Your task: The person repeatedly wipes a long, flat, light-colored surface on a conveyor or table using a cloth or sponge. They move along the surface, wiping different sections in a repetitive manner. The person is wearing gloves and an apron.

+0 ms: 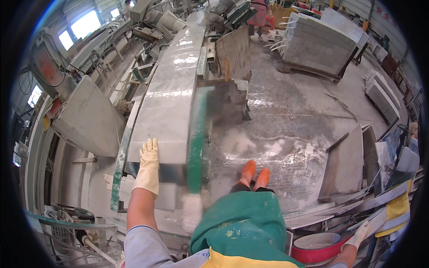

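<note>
From above, my left hand [148,166], in a pale yellow rubber glove, lies flat with fingers stretched open on the near end of a long grey-white stone slab [172,85]. The slab runs away from me along a machine bed, its near edge just under my palm and its right edge lined by a green rail [196,143]. My right hand [193,210] is a blurred pale glove at the near end of that rail; I cannot tell whether its fingers are closed.

To the right of the rail the wet concrete floor [290,120] lies open as far as a stack of cut slabs [315,42] far off, and my orange boots [254,173] stand on it just beside the bed. Leaning slabs [346,163] crowd the right side.

Low at the right, a red basin [318,253] holds grey slurry, and another person's gloved hand [359,234] is at its rim.
</note>
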`<action>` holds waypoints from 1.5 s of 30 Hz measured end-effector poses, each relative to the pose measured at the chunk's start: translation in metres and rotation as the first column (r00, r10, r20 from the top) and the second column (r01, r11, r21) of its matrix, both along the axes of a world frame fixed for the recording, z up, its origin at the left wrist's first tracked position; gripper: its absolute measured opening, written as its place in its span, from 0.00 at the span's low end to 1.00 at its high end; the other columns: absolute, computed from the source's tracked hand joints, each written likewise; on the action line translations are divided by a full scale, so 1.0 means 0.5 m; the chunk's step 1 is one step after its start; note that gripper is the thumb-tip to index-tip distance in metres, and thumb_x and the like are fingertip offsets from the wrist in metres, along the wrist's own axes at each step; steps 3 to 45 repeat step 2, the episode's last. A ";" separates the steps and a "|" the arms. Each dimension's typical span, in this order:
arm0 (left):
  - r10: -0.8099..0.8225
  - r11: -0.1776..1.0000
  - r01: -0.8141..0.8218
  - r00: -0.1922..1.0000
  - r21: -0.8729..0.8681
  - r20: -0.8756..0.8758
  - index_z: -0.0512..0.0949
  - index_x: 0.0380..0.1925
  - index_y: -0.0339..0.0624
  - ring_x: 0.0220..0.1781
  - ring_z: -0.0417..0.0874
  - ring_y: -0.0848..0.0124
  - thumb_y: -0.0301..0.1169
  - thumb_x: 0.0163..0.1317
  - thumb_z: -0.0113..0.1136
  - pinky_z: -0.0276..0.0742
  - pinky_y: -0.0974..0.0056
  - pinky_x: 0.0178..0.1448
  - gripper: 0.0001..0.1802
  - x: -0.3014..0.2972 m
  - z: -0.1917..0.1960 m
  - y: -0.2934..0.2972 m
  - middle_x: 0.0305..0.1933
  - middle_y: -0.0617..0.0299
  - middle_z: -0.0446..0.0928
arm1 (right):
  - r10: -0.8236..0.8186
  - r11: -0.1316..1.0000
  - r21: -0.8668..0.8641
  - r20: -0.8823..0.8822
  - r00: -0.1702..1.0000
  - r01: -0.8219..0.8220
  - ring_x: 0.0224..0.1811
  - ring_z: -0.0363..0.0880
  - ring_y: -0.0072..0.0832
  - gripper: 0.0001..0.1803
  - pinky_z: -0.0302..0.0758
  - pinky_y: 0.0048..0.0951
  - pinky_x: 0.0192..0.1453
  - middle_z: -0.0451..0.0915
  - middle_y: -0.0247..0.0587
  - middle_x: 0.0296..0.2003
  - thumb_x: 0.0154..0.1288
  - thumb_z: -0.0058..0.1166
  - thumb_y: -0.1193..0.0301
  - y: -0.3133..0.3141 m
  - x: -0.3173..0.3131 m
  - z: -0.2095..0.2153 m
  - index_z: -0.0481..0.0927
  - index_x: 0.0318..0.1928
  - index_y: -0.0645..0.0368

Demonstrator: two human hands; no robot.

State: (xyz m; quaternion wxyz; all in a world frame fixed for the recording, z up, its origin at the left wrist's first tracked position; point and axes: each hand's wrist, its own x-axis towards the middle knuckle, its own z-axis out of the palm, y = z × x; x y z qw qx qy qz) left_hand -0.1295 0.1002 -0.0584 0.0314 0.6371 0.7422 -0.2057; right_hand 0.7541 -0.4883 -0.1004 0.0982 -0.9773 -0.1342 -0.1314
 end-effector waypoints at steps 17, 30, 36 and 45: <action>-0.027 1.000 0.027 0.999 0.004 -0.021 0.39 0.76 0.58 0.80 0.44 0.56 0.23 0.50 0.65 0.45 0.50 0.79 0.58 -0.006 -0.006 0.022 0.80 0.59 0.39 | -0.021 0.975 -0.217 0.064 0.998 0.034 0.71 0.59 0.47 0.32 0.55 0.39 0.75 0.65 0.57 0.66 0.75 0.38 0.53 -0.052 0.019 -0.062 0.63 0.68 0.63; -0.027 1.000 0.027 0.999 0.004 -0.021 0.39 0.76 0.58 0.80 0.44 0.56 0.23 0.50 0.65 0.45 0.50 0.79 0.58 -0.006 -0.006 0.022 0.80 0.59 0.39 | -0.021 0.975 -0.217 0.064 0.998 0.034 0.71 0.59 0.47 0.32 0.55 0.39 0.75 0.65 0.57 0.66 0.75 0.38 0.53 -0.052 0.019 -0.062 0.63 0.68 0.63; -0.027 1.000 0.027 0.999 0.004 -0.021 0.39 0.76 0.58 0.80 0.44 0.56 0.23 0.50 0.65 0.45 0.50 0.79 0.58 -0.006 -0.006 0.022 0.80 0.59 0.39 | -0.021 0.975 -0.217 0.064 0.998 0.034 0.71 0.59 0.47 0.32 0.55 0.39 0.75 0.65 0.57 0.66 0.75 0.38 0.53 -0.052 0.019 -0.062 0.63 0.68 0.63; -0.027 1.000 0.027 0.999 0.004 -0.021 0.39 0.76 0.58 0.80 0.44 0.56 0.23 0.50 0.65 0.45 0.50 0.79 0.58 -0.006 -0.006 0.022 0.80 0.59 0.39 | -0.021 0.975 -0.217 0.064 0.998 0.034 0.71 0.59 0.47 0.32 0.55 0.39 0.75 0.65 0.57 0.66 0.75 0.38 0.53 -0.052 0.019 -0.062 0.63 0.68 0.63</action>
